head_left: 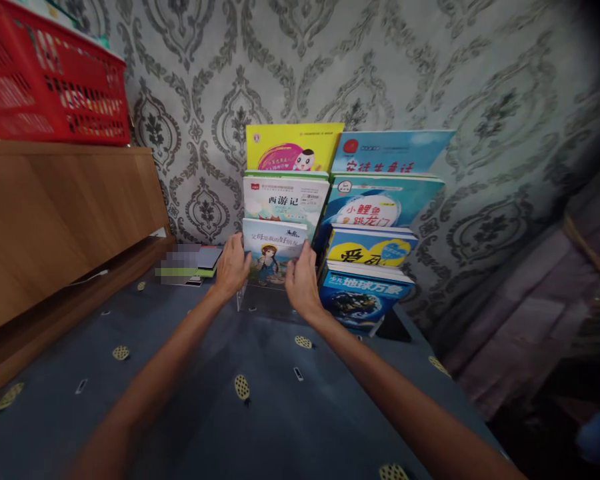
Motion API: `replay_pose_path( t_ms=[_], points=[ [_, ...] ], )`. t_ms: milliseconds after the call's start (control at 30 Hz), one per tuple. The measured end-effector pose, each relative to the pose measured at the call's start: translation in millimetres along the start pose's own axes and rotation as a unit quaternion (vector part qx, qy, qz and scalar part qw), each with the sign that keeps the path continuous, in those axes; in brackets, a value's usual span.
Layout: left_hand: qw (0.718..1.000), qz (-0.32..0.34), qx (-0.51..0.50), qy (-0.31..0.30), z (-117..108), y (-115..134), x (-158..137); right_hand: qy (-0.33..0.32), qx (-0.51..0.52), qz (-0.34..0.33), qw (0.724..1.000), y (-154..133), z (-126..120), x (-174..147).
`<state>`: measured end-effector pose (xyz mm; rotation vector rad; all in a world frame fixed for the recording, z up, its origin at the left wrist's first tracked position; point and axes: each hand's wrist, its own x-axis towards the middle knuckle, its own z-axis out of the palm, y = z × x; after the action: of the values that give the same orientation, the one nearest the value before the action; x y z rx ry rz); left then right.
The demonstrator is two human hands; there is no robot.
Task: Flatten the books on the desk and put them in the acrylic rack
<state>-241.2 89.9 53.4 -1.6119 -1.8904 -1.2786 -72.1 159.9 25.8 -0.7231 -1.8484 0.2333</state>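
Note:
Upright between my hands stands a small book (pixel 270 263) with a girl in blue on its pale cover. My left hand (pixel 233 268) grips its left edge, and my right hand (pixel 303 280) grips its right edge. The book's lower edge is at a clear stand (pixel 267 303) on the table. Behind it rise a white book (pixel 285 200) and a yellow book (pixel 293 147). To the right, blue and yellow books stand in stepped rows, with an earth-covered book (pixel 357 300) in front.
Several flat books (pixel 207 259) lie left of my left hand, partly blurred. A wooden cabinet (pixel 70 227) with a red basket (pixel 65 80) on top is at the left. The dark blue tablecloth (pixel 190 400) has pineapple prints. Patterned wallpaper covers the back, and a curtain (pixel 525 287) hangs at the right.

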Motion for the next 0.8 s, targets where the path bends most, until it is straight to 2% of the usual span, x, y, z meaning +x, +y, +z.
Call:
replay_pose_path(
  t_ms=[167,533,800],
  points=[
    [1.000,-0.018,-0.002,0.012,3,-1,0,-0.004,0.003,-0.022,1.000,2,1,-9],
    [0.999,-0.014,0.043,0.024,7,-2,0,-0.024,-0.024,-0.007,0.999,7,12,-15],
    [0.999,-0.016,-0.001,0.028,10,-9,-3,-0.043,-0.035,-0.011,0.998,11,13,-20]
  ],
)
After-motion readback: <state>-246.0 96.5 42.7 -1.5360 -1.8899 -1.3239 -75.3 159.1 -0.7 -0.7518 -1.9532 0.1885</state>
